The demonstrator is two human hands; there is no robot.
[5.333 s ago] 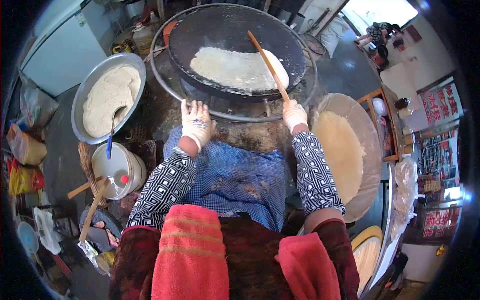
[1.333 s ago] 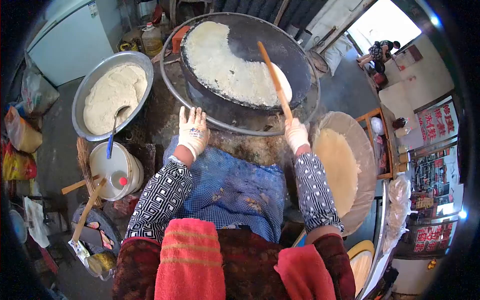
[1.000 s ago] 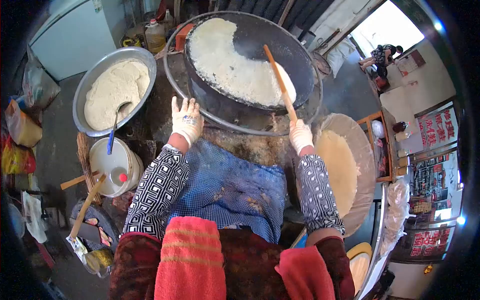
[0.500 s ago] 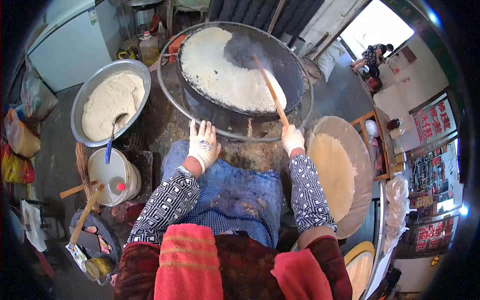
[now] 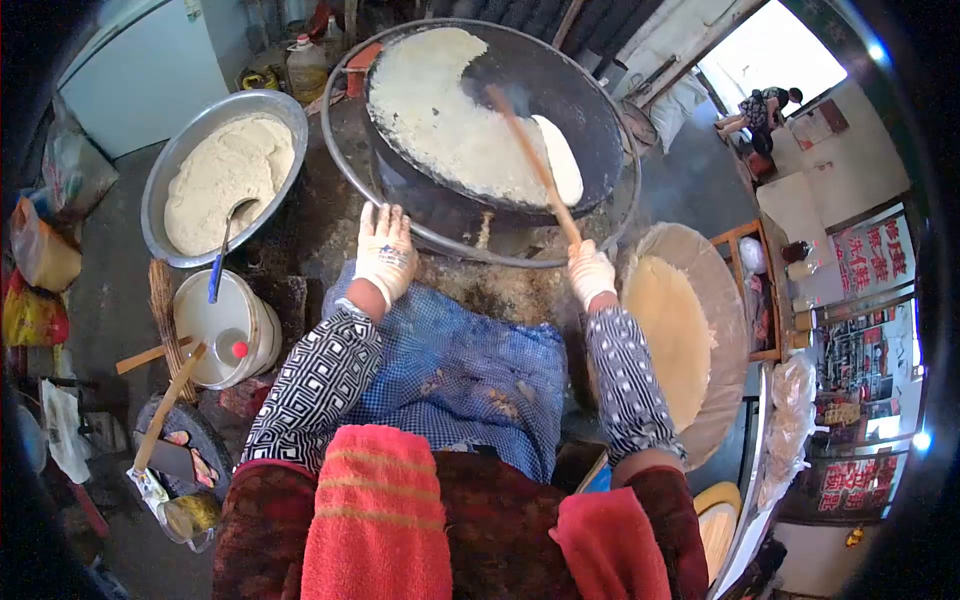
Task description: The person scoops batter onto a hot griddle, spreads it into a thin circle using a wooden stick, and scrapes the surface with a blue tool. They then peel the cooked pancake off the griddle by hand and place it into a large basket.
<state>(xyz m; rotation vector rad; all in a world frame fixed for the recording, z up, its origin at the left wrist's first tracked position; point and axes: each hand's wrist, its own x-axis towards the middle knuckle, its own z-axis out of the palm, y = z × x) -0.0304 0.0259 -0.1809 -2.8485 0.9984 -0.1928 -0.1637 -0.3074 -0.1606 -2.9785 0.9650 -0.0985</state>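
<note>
A large round black griddle (image 5: 590, 105) carries pale batter (image 5: 440, 120) over its left and front part, with dark bare surface showing at the back right. My right hand (image 5: 591, 272), in a white glove, is closed around the handle of a wooden batter spreader (image 5: 535, 165). The spreader's blade lies across the batter, and a thick white strip of wet batter sits just right of it. My left hand (image 5: 386, 258), also gloved, rests with fingers stretched out at the metal ring (image 5: 345, 165) around the griddle.
On the left stand a metal basin (image 5: 152, 205) of thick batter with a blue-handled ladle (image 5: 217, 270), and a white bucket (image 5: 262, 345). To the right, a finished-looking round flatbread (image 5: 668, 340) lies on a covered round tray (image 5: 725, 350). A person (image 5: 760, 110) sits near the doorway.
The spreader's far end has swung left across the batter, leaving a separate white strip on its right. My left hand has shifted left along the ring. The view has tilted slightly.
</note>
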